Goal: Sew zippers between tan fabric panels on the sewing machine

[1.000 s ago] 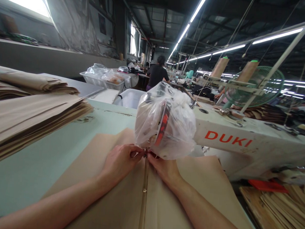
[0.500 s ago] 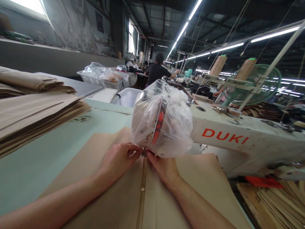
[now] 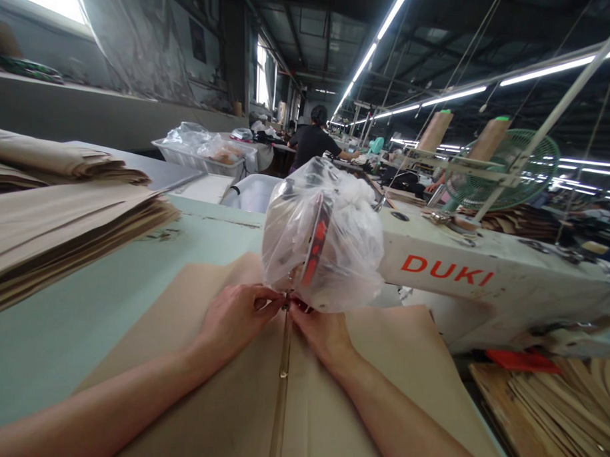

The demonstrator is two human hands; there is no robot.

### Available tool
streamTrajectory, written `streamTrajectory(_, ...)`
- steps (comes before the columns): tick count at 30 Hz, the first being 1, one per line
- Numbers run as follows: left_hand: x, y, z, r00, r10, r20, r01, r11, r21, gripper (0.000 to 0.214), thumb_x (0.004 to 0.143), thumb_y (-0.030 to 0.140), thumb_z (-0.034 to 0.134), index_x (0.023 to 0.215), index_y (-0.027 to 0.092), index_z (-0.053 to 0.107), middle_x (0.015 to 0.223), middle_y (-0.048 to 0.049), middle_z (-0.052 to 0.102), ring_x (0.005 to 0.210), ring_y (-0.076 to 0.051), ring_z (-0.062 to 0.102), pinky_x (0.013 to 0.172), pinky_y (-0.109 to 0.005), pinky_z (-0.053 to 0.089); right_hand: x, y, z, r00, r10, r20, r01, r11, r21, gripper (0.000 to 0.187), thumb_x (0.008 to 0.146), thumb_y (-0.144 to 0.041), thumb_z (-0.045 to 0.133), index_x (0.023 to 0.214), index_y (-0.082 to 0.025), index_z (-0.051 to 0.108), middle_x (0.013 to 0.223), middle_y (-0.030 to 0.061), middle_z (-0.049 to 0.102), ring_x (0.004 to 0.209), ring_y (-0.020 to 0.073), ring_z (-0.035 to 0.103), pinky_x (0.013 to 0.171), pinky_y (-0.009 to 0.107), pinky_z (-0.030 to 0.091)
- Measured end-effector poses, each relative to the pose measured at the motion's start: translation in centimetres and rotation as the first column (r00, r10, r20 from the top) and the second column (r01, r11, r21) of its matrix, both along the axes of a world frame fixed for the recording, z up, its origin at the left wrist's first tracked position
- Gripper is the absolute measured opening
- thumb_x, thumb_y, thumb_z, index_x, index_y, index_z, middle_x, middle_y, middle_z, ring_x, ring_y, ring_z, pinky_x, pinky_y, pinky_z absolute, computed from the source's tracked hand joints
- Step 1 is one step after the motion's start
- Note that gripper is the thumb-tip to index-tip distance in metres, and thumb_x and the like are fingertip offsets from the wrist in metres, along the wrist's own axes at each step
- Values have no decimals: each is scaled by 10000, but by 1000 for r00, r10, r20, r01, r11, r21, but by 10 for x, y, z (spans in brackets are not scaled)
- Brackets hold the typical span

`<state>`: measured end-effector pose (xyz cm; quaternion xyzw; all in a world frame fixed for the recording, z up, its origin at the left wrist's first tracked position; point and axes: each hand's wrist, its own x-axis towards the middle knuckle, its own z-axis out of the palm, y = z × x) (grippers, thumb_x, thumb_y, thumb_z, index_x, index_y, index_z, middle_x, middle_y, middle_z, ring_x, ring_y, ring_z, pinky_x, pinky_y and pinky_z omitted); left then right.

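Note:
A large beige fabric piece (image 3: 181,324) lies under the sewing machine's head, which is wrapped in a clear plastic bag (image 3: 354,250). Down its middle runs a narrow zipper (image 3: 278,414) with a small shiny slider. To the left of the presser foot (image 3: 286,304), my left hand (image 3: 237,313) pinches the fabric at the zipper's edge, thumb against forefinger. My right hand (image 3: 324,329) presses closed fingers on the cloth just right of the foot, its fingertips partly hidden under the bag. The needle cannot be made out.
Stacked beige fabric pieces (image 3: 75,227) lie on the left of the pale green table (image 3: 209,232). The machine arm (image 3: 444,260) stretches right, below two thread cones (image 3: 435,131) and a green fan (image 3: 530,170). More cloth (image 3: 559,411) lies at lower right. Ahead sits a person in black (image 3: 312,145).
Both hands keep nearly the same place beside the presser foot. The zipper slider has barely shifted, and the view has moved very slightly. The person ahead has moved an arm a little.

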<state>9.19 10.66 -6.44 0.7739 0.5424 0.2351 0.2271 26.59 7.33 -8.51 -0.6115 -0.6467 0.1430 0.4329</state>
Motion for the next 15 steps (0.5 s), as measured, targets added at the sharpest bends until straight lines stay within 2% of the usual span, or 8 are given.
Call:
streamTrajectory(8, 0, 1, -1, 1000, 0, -8, 0, 1000, 22, 288, 896, 452, 592, 990, 319, 829, 831, -18, 767, 780, -248, 680, 636, -305, 396, 3, -2, 3, 1000, -5, -20, 5, 1000, -7, 138, 825, -312, 645, 883, -269, 762, 844, 23, 743, 851, 242, 696, 840, 324, 556)
streamTrajectory(11, 0, 2, -3, 1000, -6, -10, 7, 1000, 24, 283, 902, 452, 593, 996, 323, 826, 846, -11, 771, 790, -243, 684, 640, -300, 400, 1, -1, 3, 999, 3, -46, -4, 1000, -21, 147, 835, -316, 631, 883, -263, 759, 884, 28, 746, 883, 248, 697, 879, 348, 551)
streamTrajectory(15, -1, 0, -1, 999, -26, -20, 27, 998, 48, 266, 907, 435, 599, 991, 325, 826, 856, -7, 766, 773, -231, 678, 642, -292, 400, -1, 1, 3, 995, 32, -92, -34, 999, -22, 157, 786, -290, 622, 880, -256, 743, 917, 25, 746, 923, 248, 683, 1005, 390, 496)
